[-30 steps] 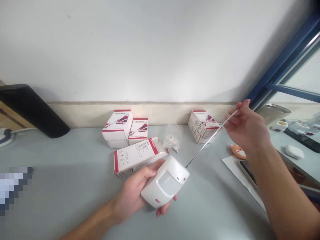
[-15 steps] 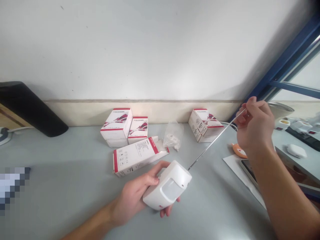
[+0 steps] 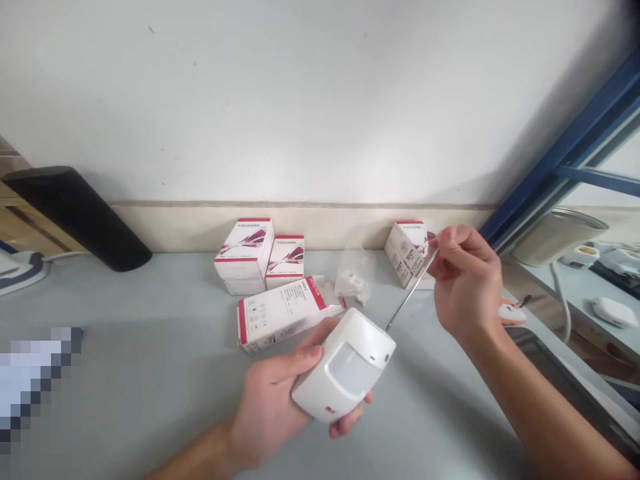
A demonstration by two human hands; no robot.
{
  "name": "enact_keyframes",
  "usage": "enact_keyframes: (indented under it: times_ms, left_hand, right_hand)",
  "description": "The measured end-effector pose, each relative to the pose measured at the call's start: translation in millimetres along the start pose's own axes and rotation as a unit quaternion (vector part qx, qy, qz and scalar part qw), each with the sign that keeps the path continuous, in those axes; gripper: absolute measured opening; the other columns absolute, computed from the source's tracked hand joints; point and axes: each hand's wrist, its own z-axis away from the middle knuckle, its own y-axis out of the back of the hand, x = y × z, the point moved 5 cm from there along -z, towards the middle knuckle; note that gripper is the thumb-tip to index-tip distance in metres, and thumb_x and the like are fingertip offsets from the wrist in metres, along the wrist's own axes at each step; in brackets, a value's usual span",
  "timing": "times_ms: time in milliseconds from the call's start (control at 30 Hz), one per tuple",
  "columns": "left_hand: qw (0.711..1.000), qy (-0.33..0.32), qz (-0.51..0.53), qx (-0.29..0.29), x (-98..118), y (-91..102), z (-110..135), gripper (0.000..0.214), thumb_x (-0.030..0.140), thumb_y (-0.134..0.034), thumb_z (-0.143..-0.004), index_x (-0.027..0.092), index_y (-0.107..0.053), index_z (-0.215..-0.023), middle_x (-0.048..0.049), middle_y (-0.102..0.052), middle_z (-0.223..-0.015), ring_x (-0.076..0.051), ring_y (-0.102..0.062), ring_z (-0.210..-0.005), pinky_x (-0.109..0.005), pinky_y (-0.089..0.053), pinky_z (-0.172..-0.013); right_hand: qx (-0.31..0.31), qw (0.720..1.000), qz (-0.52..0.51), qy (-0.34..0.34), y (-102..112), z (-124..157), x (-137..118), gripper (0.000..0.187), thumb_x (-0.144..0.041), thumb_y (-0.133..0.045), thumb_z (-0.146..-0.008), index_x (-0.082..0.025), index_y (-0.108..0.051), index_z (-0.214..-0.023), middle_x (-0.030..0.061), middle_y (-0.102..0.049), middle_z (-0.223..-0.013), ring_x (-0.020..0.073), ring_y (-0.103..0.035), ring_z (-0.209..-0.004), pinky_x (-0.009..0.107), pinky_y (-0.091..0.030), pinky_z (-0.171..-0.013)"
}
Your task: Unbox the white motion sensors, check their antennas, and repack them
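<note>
A white motion detector [image 3: 345, 367] with a pale window on its front is wrapped in the fingers of my left hand [image 3: 285, 380], tilted above the grey table. From its upper right end sticks a thin metal telescopic antenna [image 3: 407, 298]. My right hand [image 3: 467, 283] pinches the antenna's far tip between thumb and fingers. Behind the detector lies an opened white and red detector box [image 3: 283, 313], its flap toward the right. Beside that flap is a clear plastic bag [image 3: 355, 277] with small white parts inside.
White and red boxes [image 3: 245, 253] stand against the wall at centre, and more boxes [image 3: 405, 257] sit partly behind my right hand. A black cylinder-like object [image 3: 80, 217] leans at left. On the right are a dark phone-like device [image 3: 555, 373] and a blue window frame [image 3: 540, 167].
My right hand has moved left and down toward the detector, and the visible antenna has become much shorter. My left hand keeps its hold. The view has shifted slightly.
</note>
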Motion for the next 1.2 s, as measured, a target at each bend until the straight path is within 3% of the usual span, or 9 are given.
enact_keyframes:
  times_ms: [433,500,600,667,733,833,933,1100,1200]
  left_hand:
    - [0.995,-0.013,0.078,0.061,8.5,5.2,-3.4,0.051,0.046,-0.036,-0.107,0.012,-0.054,-0.140,-0.0180,-0.070,-0.094,-0.024,-0.063,-0.066,-0.036,-0.040,-0.066]
    - [0.995,-0.018,0.081,0.063,11.7,3.0,-2.6,0.049,0.046,-0.037,-0.107,0.012,-0.058,-0.134,-0.0183,-0.070,-0.094,-0.024,-0.063,-0.067,-0.036,-0.040,-0.067]
    - [0.992,-0.030,0.100,0.066,23.2,-1.0,1.0,0.047,0.045,-0.039,-0.106,0.010,-0.062,-0.127,-0.0188,-0.070,-0.095,-0.024,-0.062,-0.068,-0.037,-0.039,-0.068]
    - [0.990,-0.044,0.106,0.077,33.5,-1.4,3.6,0.047,0.045,-0.042,-0.104,0.009,-0.065,-0.123,-0.0188,-0.069,-0.096,-0.023,-0.061,-0.069,-0.037,-0.038,-0.070]
    - [0.989,-0.056,0.103,0.090,42.1,0.5,5.4,0.047,0.046,-0.044,-0.104,0.008,-0.069,-0.118,-0.0185,-0.068,-0.096,-0.022,-0.060,-0.069,-0.036,-0.037,-0.069]
    - [0.987,-0.056,0.104,0.105,46.2,4.5,5.6,0.046,0.046,-0.046,-0.104,0.009,-0.072,-0.114,-0.0174,-0.068,-0.096,-0.021,-0.059,-0.068,-0.034,-0.035,-0.068]
    - [0.986,-0.054,0.108,0.114,43.3,7.8,4.2,0.044,0.044,-0.048,-0.103,0.009,-0.072,-0.113,-0.0176,-0.069,-0.096,-0.021,-0.059,-0.068,-0.035,-0.036,-0.068]
    - [0.979,-0.036,0.134,0.150,35.6,14.3,2.0,0.045,0.043,-0.047,-0.103,0.008,-0.072,-0.116,-0.0182,-0.069,-0.098,-0.022,-0.059,-0.069,-0.034,-0.038,-0.068]
    - [0.976,-0.029,0.145,0.160,35.1,17.8,1.3,0.046,0.043,-0.047,-0.102,0.008,-0.072,-0.117,-0.0189,-0.069,-0.099,-0.022,-0.059,-0.069,-0.034,-0.038,-0.067]
  right_hand:
    - [-0.218,0.962,0.020,-0.165,-47.6,68.1,35.5,0.044,-0.046,-0.076,-0.094,-0.022,-0.054,-0.065,-0.0012,-0.055,-0.069,0.0151,-0.045,-0.065,0.030,-0.036,-0.061]
    - [-0.252,0.957,0.071,-0.120,-46.6,62.3,29.3,0.042,-0.049,-0.069,-0.099,-0.023,-0.056,-0.069,-0.0001,-0.057,-0.072,0.0168,-0.049,-0.068,0.031,-0.040,-0.065]
    - [-0.285,0.932,0.222,0.038,-43.5,50.2,16.7,0.030,-0.049,-0.055,-0.107,-0.026,-0.066,-0.091,0.0042,-0.066,-0.089,0.0222,-0.058,-0.083,0.038,-0.047,-0.077]
    - [-0.296,0.875,0.356,0.144,-42.1,46.6,18.1,0.024,-0.045,-0.058,-0.104,-0.029,-0.067,-0.119,0.0094,-0.070,-0.116,0.0299,-0.063,-0.107,0.048,-0.050,-0.094]
    - [-0.307,0.804,0.468,0.200,-40.0,45.3,31.0,0.042,-0.040,-0.065,-0.098,-0.029,-0.061,-0.139,0.0138,-0.064,-0.141,0.0383,-0.057,-0.131,0.058,-0.047,-0.108]
    - [-0.305,0.759,0.533,0.216,-33.5,40.3,50.9,0.035,-0.029,-0.060,-0.099,-0.028,-0.066,-0.133,0.0142,-0.064,-0.144,0.0402,-0.058,-0.136,0.061,-0.050,-0.108]
    - [-0.251,0.808,0.492,0.205,-25.4,27.3,45.5,0.021,-0.028,-0.056,-0.103,-0.029,-0.073,-0.116,0.0099,-0.072,-0.133,0.0342,-0.069,-0.118,0.053,-0.056,-0.098]
    - [-0.089,0.975,0.191,0.072,-3.7,-2.4,6.0,0.018,-0.041,-0.068,-0.098,-0.027,-0.078,-0.105,0.0072,-0.080,-0.113,0.0297,-0.074,-0.109,0.048,-0.058,-0.099]
    - [-0.090,0.993,-0.003,-0.071,1.9,-12.4,3.8,0.020,-0.040,-0.067,-0.094,-0.023,-0.079,-0.092,0.0061,-0.079,-0.097,0.0277,-0.076,-0.092,0.044,-0.063,-0.085]
